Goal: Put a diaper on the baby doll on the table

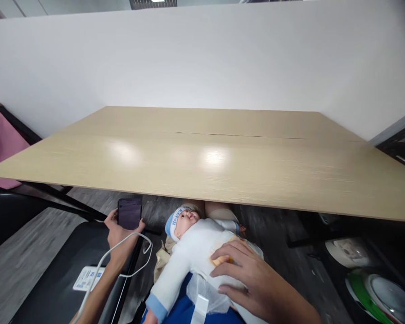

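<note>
A baby doll (pixel 195 245) in a white outfit with blue cuffs lies face up across the lap. It wears a white-and-blue cap (pixel 173 223) with lettering. My right hand (pixel 246 270) rests on the doll's belly, fingers spread over an orange print. Beneath that hand, thin whitish diaper-like material (pixel 207 292) with a white tab spreads over the doll's lower body. At the left, my left hand (pixel 121 240) is closed around the edges of a dark smartphone (pixel 129 213), screen facing me. A white cable (pixel 103 261) loops past the left wrist and forearm.
A pale wooden table (pixel 202 157) spans the view above the lap, against a white partition (pixel 202 58). A black chair seat (pixel 64 265) with a white label card (pixel 87 278) is at left. Green-and-white round items (pixel 374 292) sit low right. A pink chair back (pixel 3 139) stands far left.
</note>
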Demonstrator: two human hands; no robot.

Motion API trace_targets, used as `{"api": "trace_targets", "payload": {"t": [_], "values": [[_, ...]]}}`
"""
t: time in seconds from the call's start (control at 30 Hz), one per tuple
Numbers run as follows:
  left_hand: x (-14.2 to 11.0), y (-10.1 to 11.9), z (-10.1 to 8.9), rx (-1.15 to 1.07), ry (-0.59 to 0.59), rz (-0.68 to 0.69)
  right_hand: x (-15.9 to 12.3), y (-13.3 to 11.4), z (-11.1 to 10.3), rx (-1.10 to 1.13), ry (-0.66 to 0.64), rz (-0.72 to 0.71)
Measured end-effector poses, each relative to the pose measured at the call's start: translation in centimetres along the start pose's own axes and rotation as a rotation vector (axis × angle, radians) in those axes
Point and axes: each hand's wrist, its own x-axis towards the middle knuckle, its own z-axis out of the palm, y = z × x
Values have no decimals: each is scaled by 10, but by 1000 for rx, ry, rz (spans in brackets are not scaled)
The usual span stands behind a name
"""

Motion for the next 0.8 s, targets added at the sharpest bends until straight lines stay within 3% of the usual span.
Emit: {"api": "trace_targets", "payload": {"t": [0.4, 0.63, 0.8], "values": [[0, 15, -1, -10, -10, 3, 5, 10, 5, 27, -169, 156], [1, 12, 5, -52, -5, -2, 10, 20, -9, 73, -8, 183], [3, 8, 8, -58, -17, -6, -26, 39, -29, 192, 76, 278]]}}
